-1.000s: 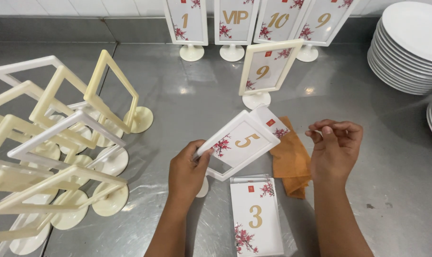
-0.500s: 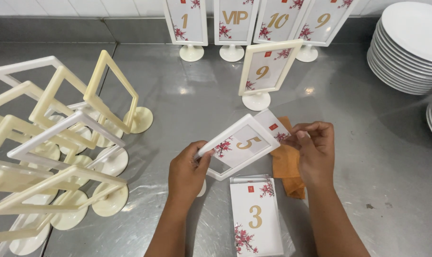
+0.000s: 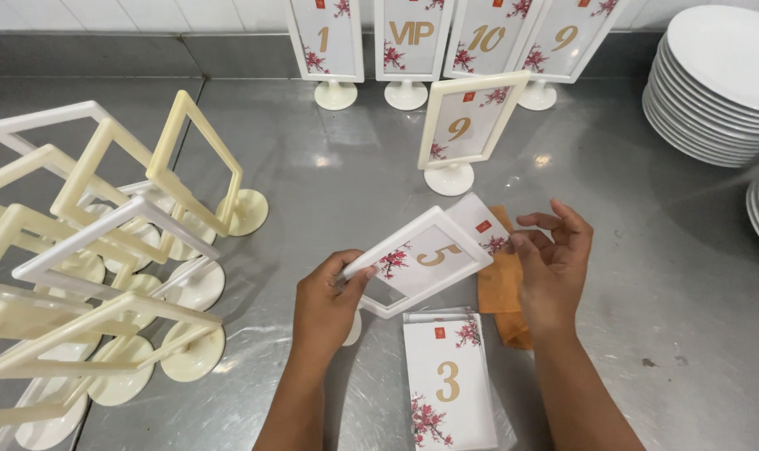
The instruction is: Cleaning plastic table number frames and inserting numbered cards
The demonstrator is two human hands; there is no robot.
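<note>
glossy white plastic frame stand (image 3: 396, 280) tilted over the brushed steel counter (image 3: 329, 179), gripped by left hand (image 3: 325, 305); right hand (image 3: 555, 271) fingertips pinching the floral number card (image 3: 479, 230), now pushed deeper into the frame than before, above an orange cloth (image 3: 503, 292).

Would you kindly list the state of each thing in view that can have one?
Frame in hand: tilted, gripped by the left hand.
Flowered card: partway into that frame, pinched by the right hand.
Card stack: flat on the steel table.
Empty frames: without cards, leaning together.
Filled stands: upright, cards in.
Orange cloth: crumpled.
Plates: stacked.
</note>
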